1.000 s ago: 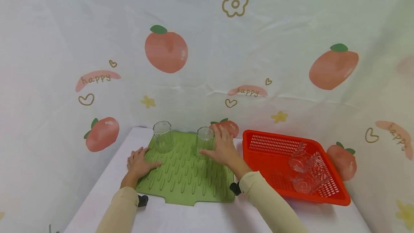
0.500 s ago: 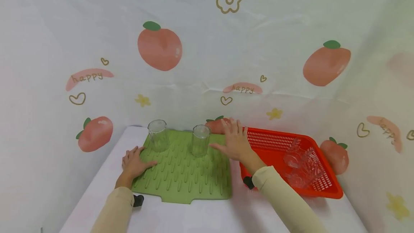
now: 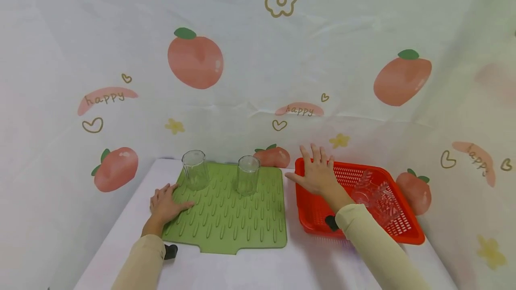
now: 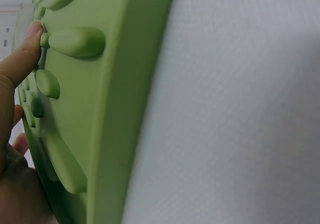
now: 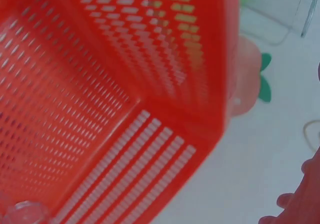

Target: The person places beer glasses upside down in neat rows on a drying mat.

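My left hand [image 3: 165, 206] rests on the left edge of a green ridged drying mat [image 3: 230, 223], its thumb lying over the ridges; the left wrist view shows the thumb [image 4: 25, 54] against them. Two clear glasses stand on the mat's back part, a left glass [image 3: 195, 171] and a right glass [image 3: 247, 176]. Over the left end of a red plastic basket [image 3: 306, 223] is my right hand [image 3: 318, 176], fingers spread and holding nothing. Several clear glass pieces [image 3: 375, 198] lie in the basket's right part; their exact shapes are hard to make out.
A white cloth printed with fruit [image 3: 195, 61] hangs behind and at the sides. The table [image 3: 266, 270] has a white cover. In the right wrist view the slotted basket wall [image 5: 170, 44] fills much of the picture, with a glass [image 5: 280, 9] beyond it.
My right hand has moved from beside the right glass rightward to above the basket, fingers spread. My left hand stays on the mat's edge. The head view has shifted slightly.
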Demonstrator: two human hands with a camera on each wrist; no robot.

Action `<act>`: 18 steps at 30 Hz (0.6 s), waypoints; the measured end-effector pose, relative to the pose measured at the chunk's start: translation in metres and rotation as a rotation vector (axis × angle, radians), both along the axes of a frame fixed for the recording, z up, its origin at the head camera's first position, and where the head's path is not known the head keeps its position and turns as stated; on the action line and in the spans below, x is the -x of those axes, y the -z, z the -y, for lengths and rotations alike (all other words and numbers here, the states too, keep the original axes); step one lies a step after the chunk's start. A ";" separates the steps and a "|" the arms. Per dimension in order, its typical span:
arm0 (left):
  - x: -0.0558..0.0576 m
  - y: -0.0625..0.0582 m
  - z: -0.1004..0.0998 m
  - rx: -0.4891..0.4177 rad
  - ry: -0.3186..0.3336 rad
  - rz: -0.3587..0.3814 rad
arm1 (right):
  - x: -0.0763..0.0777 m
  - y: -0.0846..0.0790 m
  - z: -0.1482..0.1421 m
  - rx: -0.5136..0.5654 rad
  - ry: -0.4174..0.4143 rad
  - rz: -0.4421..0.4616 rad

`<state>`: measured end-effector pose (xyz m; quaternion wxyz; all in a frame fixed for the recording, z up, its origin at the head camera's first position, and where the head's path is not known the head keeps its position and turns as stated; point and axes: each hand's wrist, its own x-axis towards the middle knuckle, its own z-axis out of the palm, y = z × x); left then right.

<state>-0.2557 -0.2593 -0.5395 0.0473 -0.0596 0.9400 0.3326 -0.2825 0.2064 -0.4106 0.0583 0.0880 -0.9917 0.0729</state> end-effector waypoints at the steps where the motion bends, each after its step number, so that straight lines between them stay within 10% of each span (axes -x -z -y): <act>1: 0.000 0.000 0.000 0.001 0.000 -0.001 | 0.000 0.000 -0.004 0.000 0.009 0.009; 18: -0.001 0.000 0.000 -0.005 0.002 -0.013 | 0.008 -0.002 -0.076 0.001 0.134 0.097</act>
